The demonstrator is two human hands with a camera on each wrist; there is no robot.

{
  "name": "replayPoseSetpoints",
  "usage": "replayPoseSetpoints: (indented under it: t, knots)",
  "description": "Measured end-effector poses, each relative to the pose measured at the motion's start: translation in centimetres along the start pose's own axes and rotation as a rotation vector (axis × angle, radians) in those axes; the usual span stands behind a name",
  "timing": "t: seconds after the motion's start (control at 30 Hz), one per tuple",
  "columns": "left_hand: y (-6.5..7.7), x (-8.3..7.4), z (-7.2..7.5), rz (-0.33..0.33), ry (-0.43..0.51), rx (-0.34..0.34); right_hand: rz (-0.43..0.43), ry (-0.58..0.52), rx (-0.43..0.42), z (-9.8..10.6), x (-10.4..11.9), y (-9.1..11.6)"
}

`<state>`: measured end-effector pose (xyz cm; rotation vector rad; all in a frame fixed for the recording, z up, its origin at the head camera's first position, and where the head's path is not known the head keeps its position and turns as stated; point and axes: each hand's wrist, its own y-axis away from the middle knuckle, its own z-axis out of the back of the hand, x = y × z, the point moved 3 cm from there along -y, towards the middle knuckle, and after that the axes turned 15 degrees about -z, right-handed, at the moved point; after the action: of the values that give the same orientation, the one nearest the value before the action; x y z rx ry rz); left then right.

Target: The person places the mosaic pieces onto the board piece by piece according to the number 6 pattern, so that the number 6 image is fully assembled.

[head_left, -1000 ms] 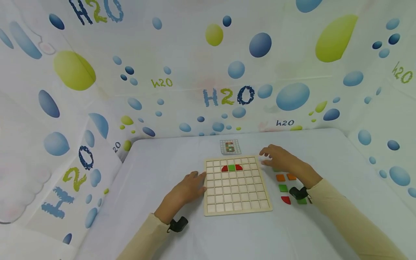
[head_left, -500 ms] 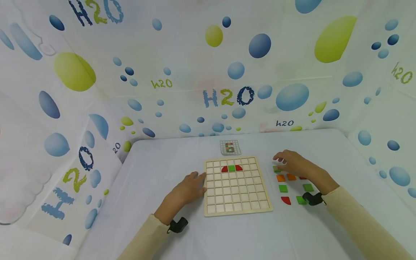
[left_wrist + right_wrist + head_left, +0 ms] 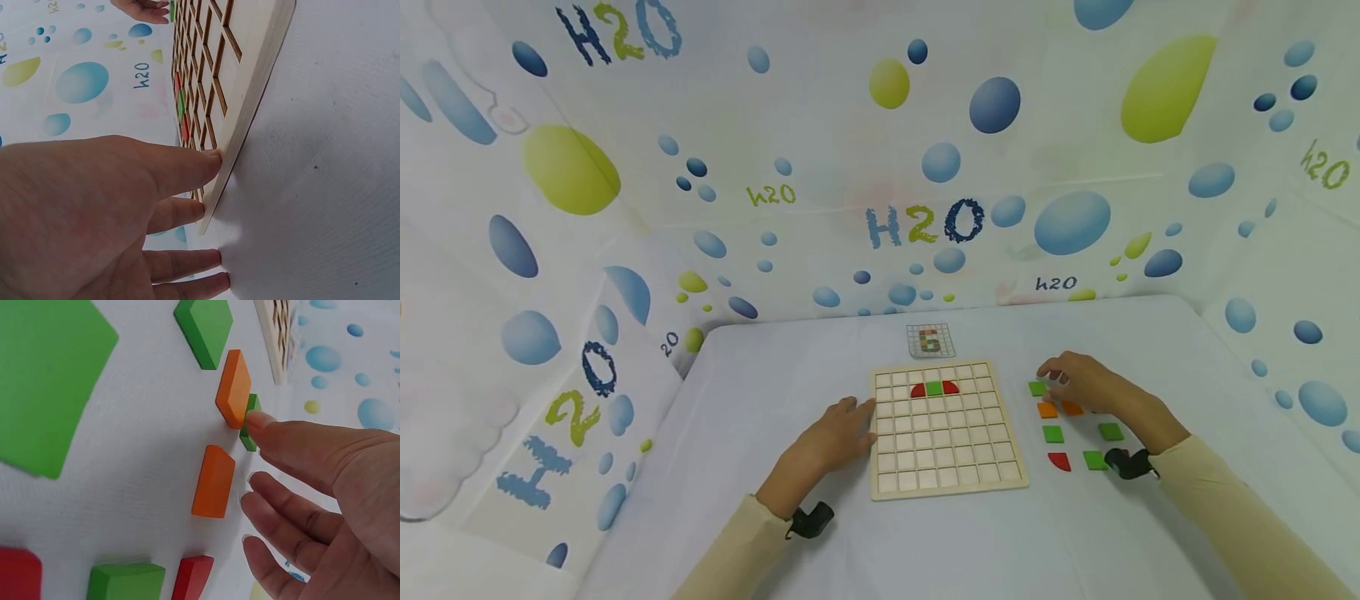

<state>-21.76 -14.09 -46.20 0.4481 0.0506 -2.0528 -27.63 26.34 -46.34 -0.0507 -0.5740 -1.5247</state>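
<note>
My left hand (image 3: 842, 433) rests at the left edge of a wooden grid board (image 3: 925, 458); in the left wrist view its thumb (image 3: 200, 164) lies on the rim, fingers relaxed. On the board's upper rows sit a green square tile (image 3: 934, 387) and two red quarter-round tiles (image 3: 951, 387), in a row. Right of the board, my right hand (image 3: 1078, 382) hovers over loose tiles, its fingers bent loosely with nothing between them. Its thumb tip overlaps the farthest green tile (image 3: 252, 434) in the right wrist view. Two orange tiles (image 3: 214, 481) lie close to the fingers.
Behind the board lies a small card (image 3: 930, 340) with a gridded coloured pattern. Nearer the front are more green tiles (image 3: 1053, 434) and a red quarter-round tile (image 3: 1060, 462). A white cloth covers the table, and a printed curtain (image 3: 820, 125) stands behind.
My right hand has moved from beside the board's upper right corner rightward and slightly nearer, over the loose tiles. The left hand stays at the board's edge.
</note>
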Motion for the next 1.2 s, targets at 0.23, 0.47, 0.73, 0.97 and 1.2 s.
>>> replayPoseSetpoints:
  t: [0.23, 0.47, 0.73, 0.97, 1.2]
  knots:
    - [0.02, 0.11, -0.03, -0.004, -0.003, 0.004, 0.033, -0.021, -0.009, -0.12, 0.19, -0.07]
    - [0.0, 0.09, -0.01, -0.009, -0.003, 0.007, 0.022, -0.054, 0.002, -0.28, 0.2, -0.15]
    - [0.05, 0.01, 0.04, -0.002, -0.008, 0.014, 0.027, -0.076, -0.002, -0.57, 0.16, -0.12]
    - [0.07, 0.07, -0.04, -0.003, -0.004, 0.011, 0.05, -0.066, -0.016, -0.76, 0.2, -0.11]
    - [0.07, -0.01, -0.02, -0.002, -0.009, 0.007, 0.069, -0.05, -0.03, -0.8, 0.12, -0.17]
